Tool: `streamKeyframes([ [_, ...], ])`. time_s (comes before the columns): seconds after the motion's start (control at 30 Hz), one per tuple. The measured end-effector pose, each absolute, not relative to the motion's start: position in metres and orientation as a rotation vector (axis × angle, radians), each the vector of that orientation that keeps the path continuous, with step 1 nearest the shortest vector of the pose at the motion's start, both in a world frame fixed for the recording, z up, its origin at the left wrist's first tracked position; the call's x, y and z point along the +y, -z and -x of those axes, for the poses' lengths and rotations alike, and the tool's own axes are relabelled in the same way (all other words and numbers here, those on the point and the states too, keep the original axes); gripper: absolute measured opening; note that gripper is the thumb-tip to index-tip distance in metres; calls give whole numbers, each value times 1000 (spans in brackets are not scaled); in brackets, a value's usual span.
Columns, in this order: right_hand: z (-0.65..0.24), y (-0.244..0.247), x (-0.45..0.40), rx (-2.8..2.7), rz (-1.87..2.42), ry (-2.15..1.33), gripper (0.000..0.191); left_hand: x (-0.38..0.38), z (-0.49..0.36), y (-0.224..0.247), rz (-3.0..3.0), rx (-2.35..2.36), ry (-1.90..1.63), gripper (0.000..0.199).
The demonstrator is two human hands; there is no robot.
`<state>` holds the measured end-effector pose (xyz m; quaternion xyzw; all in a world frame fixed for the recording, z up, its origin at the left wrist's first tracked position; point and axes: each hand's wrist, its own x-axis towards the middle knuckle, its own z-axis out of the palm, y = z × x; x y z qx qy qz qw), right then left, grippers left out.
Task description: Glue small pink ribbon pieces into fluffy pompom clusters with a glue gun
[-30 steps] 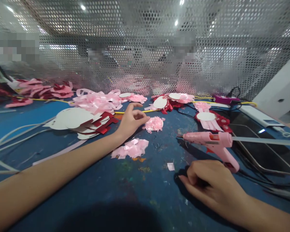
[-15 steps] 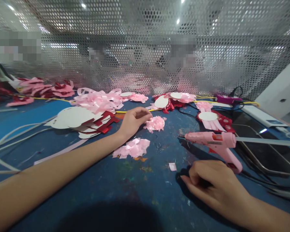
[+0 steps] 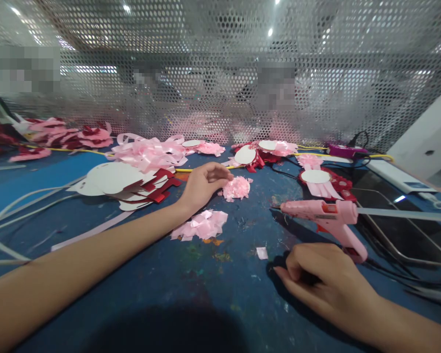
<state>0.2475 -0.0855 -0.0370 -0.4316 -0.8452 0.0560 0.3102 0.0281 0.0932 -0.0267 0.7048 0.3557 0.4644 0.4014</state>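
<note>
My left hand (image 3: pixel 206 184) reaches forward with curled fingers, its fingertips at the left edge of a round pink ruffled piece (image 3: pixel 237 188). Its fingers are pressed together at that edge, and what lies between them is too small to make out. Nearer to me, below that wrist, lies a pile of pink ribbon pieces (image 3: pixel 202 224). My right hand (image 3: pixel 316 274) rests on the blue table, fingers folded in, and nothing shows in it. A small pale pink square (image 3: pixel 262 253) lies to its left. Beyond it, a pink glue gun (image 3: pixel 327 215) lies on its side.
White and red card shapes (image 3: pixel 113 181) are stacked at the left, beside white cables (image 3: pixel 7 215). Pink ribbon loops (image 3: pixel 150 152) and rosettes (image 3: pixel 246 155) line the back near a perforated metal screen (image 3: pixel 206 98). A dark tray (image 3: pixel 400 220) sits at the right.
My left hand has shifted very slightly to the right against the round ruffled piece. My right hand stays in nearly the same place.
</note>
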Motion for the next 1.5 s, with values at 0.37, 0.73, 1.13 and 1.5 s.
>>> streamKeyframes([
  [0.37,-247,37,-85,-2236,1138,-150,28,91,-29,24,-1763,942,-1229,22],
  [0.73,-247,35,-85,-2242,1136,-140,28,92,-28,23,-1797,998,-1298,34],
  [1.13,-246,36,-84,-2256,1129,-121,27,87,-29,23,-1754,904,-1332,44],
  [1.5,-246,35,-84,-2250,1130,-138,27,88,-31,21,-1714,863,-1285,24],
])
